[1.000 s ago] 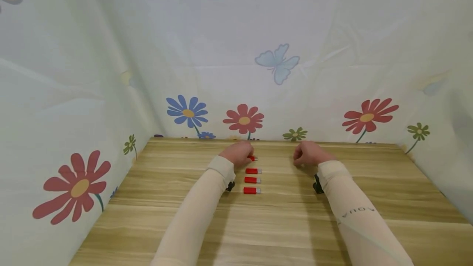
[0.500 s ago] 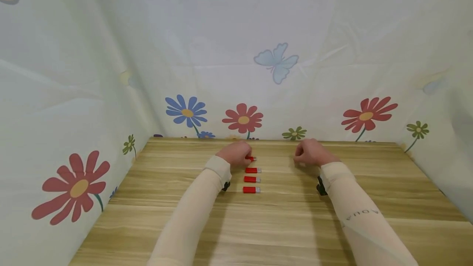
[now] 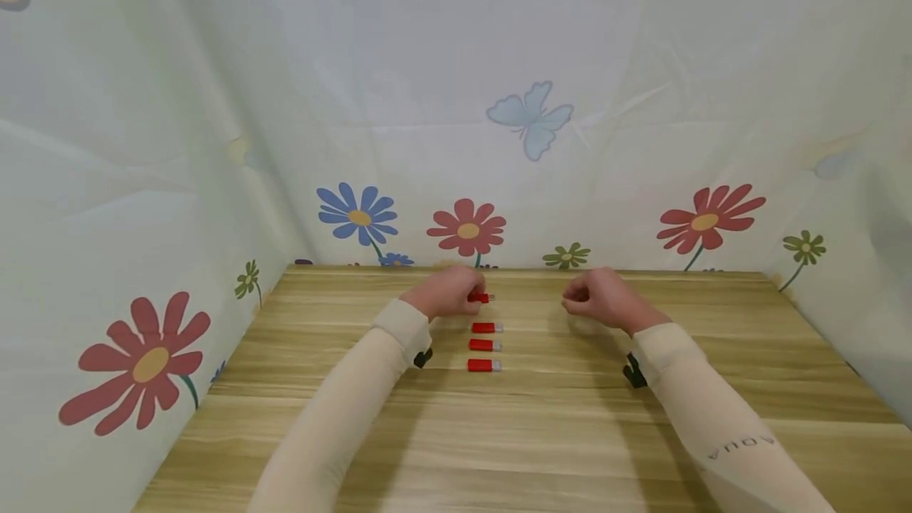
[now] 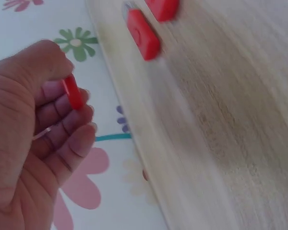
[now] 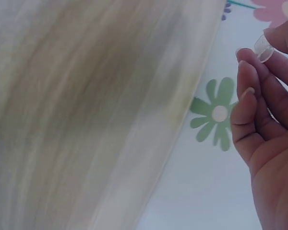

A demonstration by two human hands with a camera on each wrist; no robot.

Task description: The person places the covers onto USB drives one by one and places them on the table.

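Note:
My left hand [image 3: 447, 293] pinches a red USB stick [image 4: 73, 92] between thumb and fingers near the table's far edge. The stick's metal plug points right in the head view. Across from it, my right hand [image 3: 607, 298] pinches a small clear cap [image 5: 263, 49] at its fingertips; the cap hardly shows in the head view. Three more red sticks lie in a column below the left hand: one nearest the hand [image 3: 488, 328], a middle stick [image 3: 484, 345] and a front stick [image 3: 484, 366]. Their pale ends face right.
The wood-grain table [image 3: 527, 434] ends at a white flowered curtain [image 3: 399, 141], which also rises at the left and right sides. A dark wrist device [image 3: 634, 370] shows under the right cuff.
My left hand has lifted slightly away from the row with the red USB stick, and more of its plug end shows. Both forearms have swung outward; the right hand stays close to its place.

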